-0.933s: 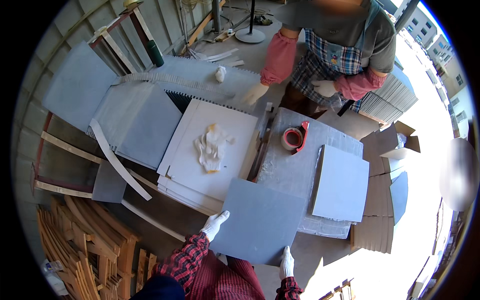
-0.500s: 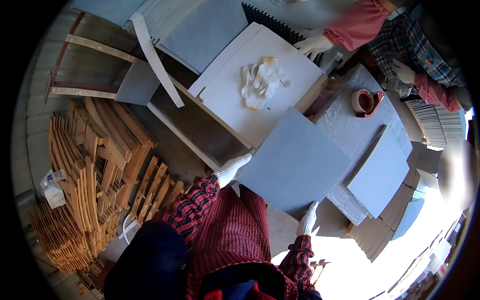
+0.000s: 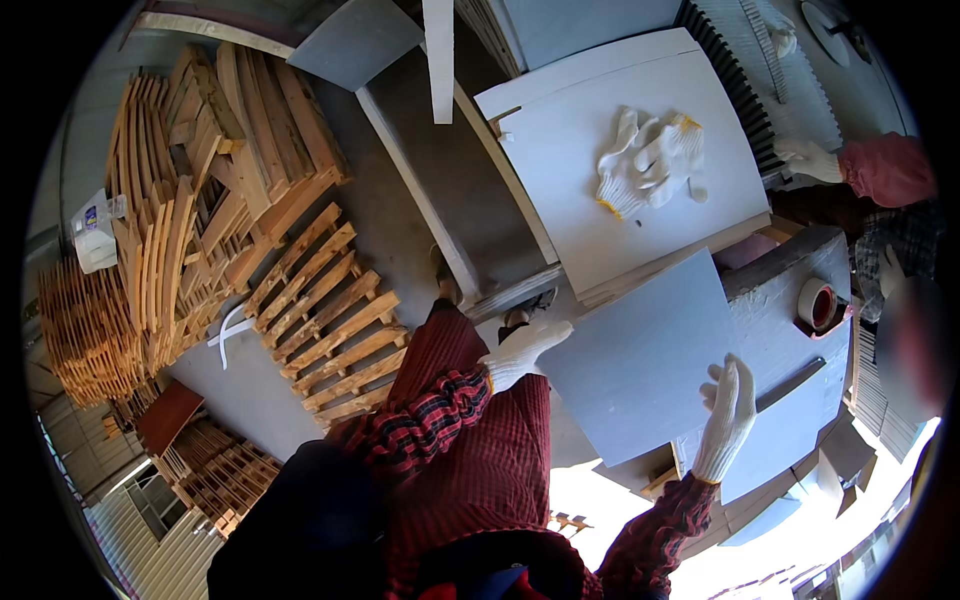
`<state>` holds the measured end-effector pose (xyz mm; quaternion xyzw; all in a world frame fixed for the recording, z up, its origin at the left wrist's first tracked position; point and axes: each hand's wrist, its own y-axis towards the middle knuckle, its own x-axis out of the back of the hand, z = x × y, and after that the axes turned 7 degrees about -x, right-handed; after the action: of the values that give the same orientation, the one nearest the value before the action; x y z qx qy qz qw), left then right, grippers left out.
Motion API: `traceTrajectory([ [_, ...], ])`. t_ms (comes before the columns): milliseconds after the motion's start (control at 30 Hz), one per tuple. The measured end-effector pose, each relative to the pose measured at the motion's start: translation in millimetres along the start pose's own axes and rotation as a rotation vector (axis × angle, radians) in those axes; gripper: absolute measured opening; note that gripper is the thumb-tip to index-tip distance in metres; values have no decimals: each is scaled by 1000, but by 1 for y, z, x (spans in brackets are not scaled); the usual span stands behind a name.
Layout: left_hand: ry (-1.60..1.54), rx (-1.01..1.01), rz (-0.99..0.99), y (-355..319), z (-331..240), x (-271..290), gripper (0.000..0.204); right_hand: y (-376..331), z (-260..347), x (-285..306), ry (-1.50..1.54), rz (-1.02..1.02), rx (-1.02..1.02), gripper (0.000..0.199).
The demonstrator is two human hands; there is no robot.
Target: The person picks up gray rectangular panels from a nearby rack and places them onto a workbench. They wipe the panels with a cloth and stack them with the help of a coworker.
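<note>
A flat grey panel (image 3: 640, 350) lies between the white-topped board and a wrapped stack, partly over that stack. At its left corner is my left hand (image 3: 522, 356), in a white knit glove, fingers stretched out along the edge. Whether those fingertips touch the panel I cannot tell. Over the panel's right side, my right hand (image 3: 728, 420), gloved too, is raised with its fingers apart and nothing in it. A loose pair of white gloves (image 3: 652, 165) with yellow cuffs rests on the white board (image 3: 560, 225).
On the wrapped stack (image 3: 760, 300) sit a tape dispenser (image 3: 820, 305) and another grey panel (image 3: 790, 425). Wooden pallets (image 3: 335, 320) and stacked timber (image 3: 250, 150) stand at left. A co-worker's gloved hand (image 3: 808, 160) is at the far right beside dark ribbed edging (image 3: 735, 90).
My right hand has let go of the panel's near edge and risen, fingers spread. My left hand's fingers have straightened at the panel's corner. The view has turned, shifting the scene.
</note>
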<state>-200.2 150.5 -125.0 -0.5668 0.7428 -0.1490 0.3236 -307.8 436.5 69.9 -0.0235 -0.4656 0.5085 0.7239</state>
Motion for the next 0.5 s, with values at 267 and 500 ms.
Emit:
traceTrajectory([
  [267,-614,345,-231,-9,-56,-18,64,147,124,-213,-605,-210,529,73],
  [500,-295,113,-73,-16,-5,-7,77,181,112,-221,-360,-87,486,35],
])
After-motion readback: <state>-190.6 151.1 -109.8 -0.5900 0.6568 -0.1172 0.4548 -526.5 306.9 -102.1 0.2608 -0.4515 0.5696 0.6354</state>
